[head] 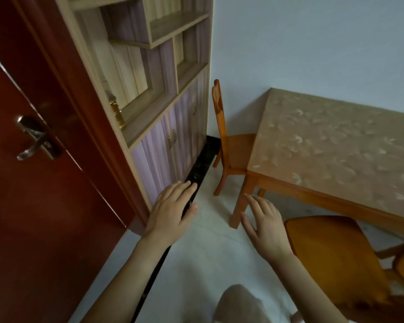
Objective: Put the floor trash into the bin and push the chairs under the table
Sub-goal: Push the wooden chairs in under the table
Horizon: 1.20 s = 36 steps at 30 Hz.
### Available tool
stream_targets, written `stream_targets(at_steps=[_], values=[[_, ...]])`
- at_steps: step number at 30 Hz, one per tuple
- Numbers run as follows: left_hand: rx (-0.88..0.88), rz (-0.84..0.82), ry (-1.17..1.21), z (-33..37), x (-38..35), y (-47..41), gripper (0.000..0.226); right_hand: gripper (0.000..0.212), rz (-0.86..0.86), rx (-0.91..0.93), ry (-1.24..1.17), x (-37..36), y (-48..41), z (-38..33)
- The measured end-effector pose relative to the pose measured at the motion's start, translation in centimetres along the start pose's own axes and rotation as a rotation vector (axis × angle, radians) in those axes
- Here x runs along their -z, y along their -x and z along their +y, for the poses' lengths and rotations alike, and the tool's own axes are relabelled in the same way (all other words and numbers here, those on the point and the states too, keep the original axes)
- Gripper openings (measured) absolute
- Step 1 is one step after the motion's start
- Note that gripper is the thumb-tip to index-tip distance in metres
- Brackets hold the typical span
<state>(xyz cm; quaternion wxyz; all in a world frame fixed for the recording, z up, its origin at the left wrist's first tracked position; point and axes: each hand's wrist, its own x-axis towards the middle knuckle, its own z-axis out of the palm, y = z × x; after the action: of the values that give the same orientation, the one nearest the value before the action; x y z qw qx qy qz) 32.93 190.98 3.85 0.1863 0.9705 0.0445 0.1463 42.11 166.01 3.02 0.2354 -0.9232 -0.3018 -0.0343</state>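
Note:
A wooden table (331, 145) with a patterned beige top stands at the right against the white wall. One orange wooden chair (233, 145) sits at the table's far left end, its seat partly under the top. A second orange chair (331, 250) stands at the near side, its seat out from under the table at lower right. My left hand (170, 210) hovers open, fingers straight, over the floor by the cabinet base. My right hand (264, 224) is open with fingers spread, just left of the near chair's seat, in front of the table leg (240, 201). No trash or bin is in view.
A tall shelf cabinet (154, 94) with lilac doors stands at the left, a black skirting strip (196, 169) along its foot. A dark red door (33, 183) with a metal handle is open at far left. Pale floor tiles (203, 257) run between cabinet and table. My knee (238, 304) shows at the bottom.

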Motion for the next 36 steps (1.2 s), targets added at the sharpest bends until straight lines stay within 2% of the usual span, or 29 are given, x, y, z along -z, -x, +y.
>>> stream_targets(at_steps=[8, 19, 24, 30, 36], values=[[0.037, -0.121, -0.015, -4.8, -7.1, -14.0, 0.055, 0.058, -0.075, 0.007, 0.021, -3.6, -15.7, 7.3], [0.102, -0.063, 0.086, -10.4, -9.6, -38.7, 0.058, 0.054, -0.104, 0.032, -0.035, -3.9, -40.6, 15.1], [0.082, -0.049, 0.105, -14.5, -10.2, -47.8, 0.058, 0.056, -0.086, 0.014, -0.092, -6.2, -49.2, 16.2], [0.011, -0.189, 0.163, -20.8, -13.3, -57.8, 0.056, 0.050, -0.031, -0.178, -0.311, -11.3, -57.4, 15.2], [0.150, -0.321, 0.358, -25.4, -15.6, -65.3, 0.071, 0.065, -0.159, -0.271, -0.456, -16.7, -62.4, 13.6]])
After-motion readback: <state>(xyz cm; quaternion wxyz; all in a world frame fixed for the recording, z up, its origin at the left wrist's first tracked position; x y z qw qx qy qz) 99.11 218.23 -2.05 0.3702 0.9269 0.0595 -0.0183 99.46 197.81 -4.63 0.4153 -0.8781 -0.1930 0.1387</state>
